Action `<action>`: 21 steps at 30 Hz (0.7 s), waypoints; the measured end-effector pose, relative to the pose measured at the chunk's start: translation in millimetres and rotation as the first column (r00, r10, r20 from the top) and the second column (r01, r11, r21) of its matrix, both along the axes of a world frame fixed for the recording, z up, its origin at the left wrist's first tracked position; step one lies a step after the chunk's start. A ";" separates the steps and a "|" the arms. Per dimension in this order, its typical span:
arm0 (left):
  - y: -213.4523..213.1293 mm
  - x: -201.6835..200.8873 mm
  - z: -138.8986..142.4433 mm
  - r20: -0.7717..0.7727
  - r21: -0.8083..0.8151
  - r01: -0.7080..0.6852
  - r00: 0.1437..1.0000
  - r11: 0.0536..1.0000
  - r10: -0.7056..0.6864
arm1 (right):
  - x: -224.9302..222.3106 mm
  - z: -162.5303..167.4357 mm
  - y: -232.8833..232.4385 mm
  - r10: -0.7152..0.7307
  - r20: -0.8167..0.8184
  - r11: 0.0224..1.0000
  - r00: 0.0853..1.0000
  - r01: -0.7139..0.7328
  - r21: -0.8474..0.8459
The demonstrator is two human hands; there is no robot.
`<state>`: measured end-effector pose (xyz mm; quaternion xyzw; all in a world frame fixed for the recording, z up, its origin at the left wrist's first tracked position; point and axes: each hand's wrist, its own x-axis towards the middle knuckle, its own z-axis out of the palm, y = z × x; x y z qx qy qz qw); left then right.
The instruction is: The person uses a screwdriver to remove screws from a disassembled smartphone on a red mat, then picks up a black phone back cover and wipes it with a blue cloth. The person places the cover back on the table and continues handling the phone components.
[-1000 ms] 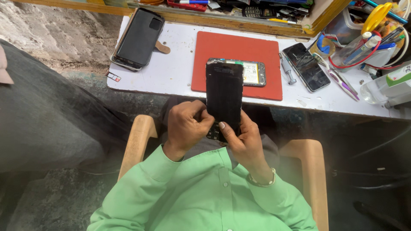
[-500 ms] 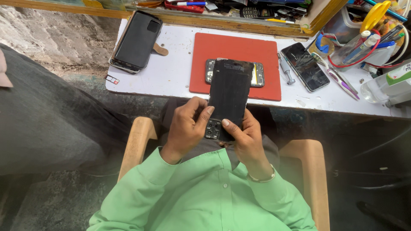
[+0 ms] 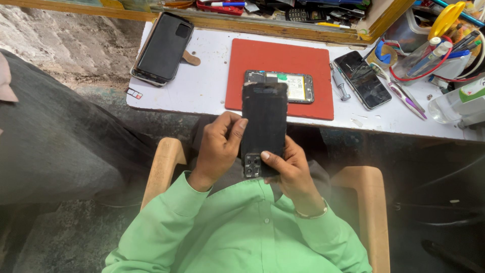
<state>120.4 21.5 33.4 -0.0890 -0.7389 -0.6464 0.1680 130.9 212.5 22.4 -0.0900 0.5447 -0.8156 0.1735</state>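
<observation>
I hold a black phone back cover (image 3: 264, 126) upright over my lap, its camera cut-outs at the lower end near my chest. My left hand (image 3: 218, 146) grips its left edge with the thumb on top. My right hand (image 3: 288, 169) supports its lower right corner, thumb pressed near the camera cut-outs. Beyond it, an opened phone (image 3: 288, 86) with its insides exposed lies on a red mat (image 3: 268, 65) on the white table (image 3: 202, 91).
A black phone in a flip case (image 3: 162, 48) lies at the table's left end, another dark phone (image 3: 361, 78) to the right of the mat. A small screwdriver (image 3: 339, 83), pens, tweezers and containers crowd the right side. Wooden chair arms (image 3: 161, 169) flank me.
The black cover has tilted and shifted slightly right and away from me, now overlapping the opened phone's near edge in view. My fingers have regripped its lower end.
</observation>
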 end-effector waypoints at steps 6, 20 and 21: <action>-9.2 -5.4 -1.0 -0.062 0.035 -0.096 0.993 0.995 0.098 | 10.0 -10.9 -1.5 0.115 0.012 0.993 0.993 -0.114 -0.035; -38.3 -16.5 -2.3 0.051 -0.174 -0.059 0.996 0.983 0.069 | 5.8 -4.5 18.3 0.269 0.170 0.962 0.948 -0.274 0.008; -39.6 -15.5 0.9 0.031 -0.126 0.031 0.999 0.992 -0.027 | 4.4 -0.5 21.3 0.286 0.172 0.955 0.943 -0.294 0.028</action>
